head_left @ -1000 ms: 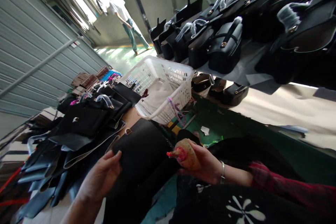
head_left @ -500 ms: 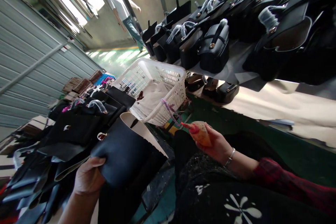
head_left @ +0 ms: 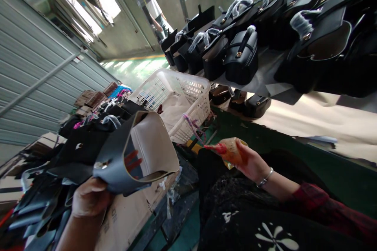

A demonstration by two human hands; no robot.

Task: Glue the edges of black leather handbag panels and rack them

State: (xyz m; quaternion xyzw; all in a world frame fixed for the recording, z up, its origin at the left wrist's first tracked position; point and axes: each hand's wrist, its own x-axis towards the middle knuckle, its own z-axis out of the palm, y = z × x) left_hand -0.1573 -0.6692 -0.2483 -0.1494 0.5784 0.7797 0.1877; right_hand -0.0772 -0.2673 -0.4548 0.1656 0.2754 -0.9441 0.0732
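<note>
My left hand grips a dark handbag body by its lower left edge, with the thumb on the outside. The bag's mouth faces right and shows a pale lining. Finger-like reddish shapes show within the opening. A small gold clasp sits on its outer face. In my right hand is an orange-stained squeeze bottle, with the fingers wrapped round it. Its red nozzle points left towards the bag, apart from it.
Stacked dark bag pieces fill the left side. Beyond my hands stands a white plastic basket with pale material inside and a purple cord. Several black handbags line the shelf at the right. A person is partly visible behind the far bags.
The bag in my left hand has turned so its lined mouth faces me more. My right hand and the bottle have shifted slightly right. The person in the background has moved right, behind the bags.
</note>
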